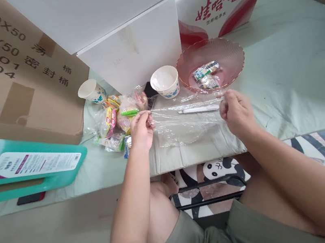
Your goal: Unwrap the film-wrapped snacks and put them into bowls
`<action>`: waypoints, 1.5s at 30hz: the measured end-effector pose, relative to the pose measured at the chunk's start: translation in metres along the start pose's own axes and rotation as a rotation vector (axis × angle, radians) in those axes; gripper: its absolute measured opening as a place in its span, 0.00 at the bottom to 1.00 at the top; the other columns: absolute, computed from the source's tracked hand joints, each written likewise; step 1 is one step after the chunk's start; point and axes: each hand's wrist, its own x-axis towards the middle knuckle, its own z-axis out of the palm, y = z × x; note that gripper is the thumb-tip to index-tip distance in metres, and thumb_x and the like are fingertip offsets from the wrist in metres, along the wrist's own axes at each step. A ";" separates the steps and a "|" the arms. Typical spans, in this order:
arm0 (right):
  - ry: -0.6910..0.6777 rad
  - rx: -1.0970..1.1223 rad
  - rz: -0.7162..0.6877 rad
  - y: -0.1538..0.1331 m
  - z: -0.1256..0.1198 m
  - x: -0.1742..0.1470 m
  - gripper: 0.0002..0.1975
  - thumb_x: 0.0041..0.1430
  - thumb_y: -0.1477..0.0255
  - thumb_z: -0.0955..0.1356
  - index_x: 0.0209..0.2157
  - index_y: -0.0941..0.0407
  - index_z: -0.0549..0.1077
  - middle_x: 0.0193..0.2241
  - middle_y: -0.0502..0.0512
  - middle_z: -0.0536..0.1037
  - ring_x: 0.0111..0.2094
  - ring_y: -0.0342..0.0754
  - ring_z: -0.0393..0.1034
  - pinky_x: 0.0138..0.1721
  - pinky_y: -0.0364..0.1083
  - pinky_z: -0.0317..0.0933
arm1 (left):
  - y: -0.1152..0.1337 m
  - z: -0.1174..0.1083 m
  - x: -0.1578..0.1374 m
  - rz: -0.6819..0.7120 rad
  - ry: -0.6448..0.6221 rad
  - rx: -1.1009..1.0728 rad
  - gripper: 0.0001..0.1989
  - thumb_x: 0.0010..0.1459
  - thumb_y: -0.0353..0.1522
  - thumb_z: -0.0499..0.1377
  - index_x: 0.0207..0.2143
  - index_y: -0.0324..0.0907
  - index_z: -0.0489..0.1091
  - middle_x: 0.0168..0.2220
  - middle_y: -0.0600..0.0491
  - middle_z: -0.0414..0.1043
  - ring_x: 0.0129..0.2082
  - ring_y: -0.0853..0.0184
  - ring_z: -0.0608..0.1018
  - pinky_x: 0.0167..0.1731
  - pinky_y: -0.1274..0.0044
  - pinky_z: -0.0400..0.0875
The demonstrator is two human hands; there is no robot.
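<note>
A clear plastic bag (182, 128) is stretched sideways between my two hands above the table. My left hand (142, 128) pinches its left top edge, and my right hand (236, 111) grips the right end in closed fingers. Through and beside the film shows a white pen-like tool (199, 109), perhaps a utility knife. Just left of my left hand lies a pile of wrapped snacks (110, 121). Behind the bag stand a white paper bowl (165, 82) with a blue leaf print and a pink glass bowl (185, 68) holding several small packets (207, 75).
A paper cup (92, 91) stands behind the snacks. White boxes (137, 43), a red and white carton (218, 6) and a brown carton (6, 92) line the back and left. A green jug (70, 160) lies at the left edge of the table (287, 89).
</note>
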 end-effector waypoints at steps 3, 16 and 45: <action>-0.141 0.031 0.008 0.004 -0.003 -0.004 0.26 0.56 0.42 0.65 0.36 0.52 0.73 0.22 0.46 0.69 0.17 0.40 0.56 0.18 0.43 0.48 | -0.002 0.005 -0.005 -0.114 -0.039 -0.033 0.06 0.51 0.32 0.66 0.28 0.43 0.70 0.23 0.59 0.69 0.22 0.73 0.74 0.23 0.82 0.70; -0.296 0.051 0.118 -0.003 0.001 -0.011 0.22 0.54 0.47 0.73 0.33 0.52 0.73 0.15 0.43 0.66 0.15 0.40 0.59 0.18 0.43 0.58 | -0.007 -0.012 0.010 0.293 0.028 0.360 0.18 0.62 0.49 0.61 0.38 0.44 0.69 0.16 0.63 0.59 0.10 0.78 0.58 0.12 0.81 0.44; -0.147 0.182 0.302 -0.011 -0.002 -0.009 0.14 0.51 0.60 0.75 0.28 0.51 0.70 0.27 0.48 0.75 0.28 0.43 0.72 0.36 0.46 0.73 | -0.012 -0.012 0.008 -0.080 -0.063 0.591 0.16 0.46 0.23 0.64 0.40 0.38 0.71 0.27 0.53 0.77 0.25 0.70 0.78 0.31 0.78 0.71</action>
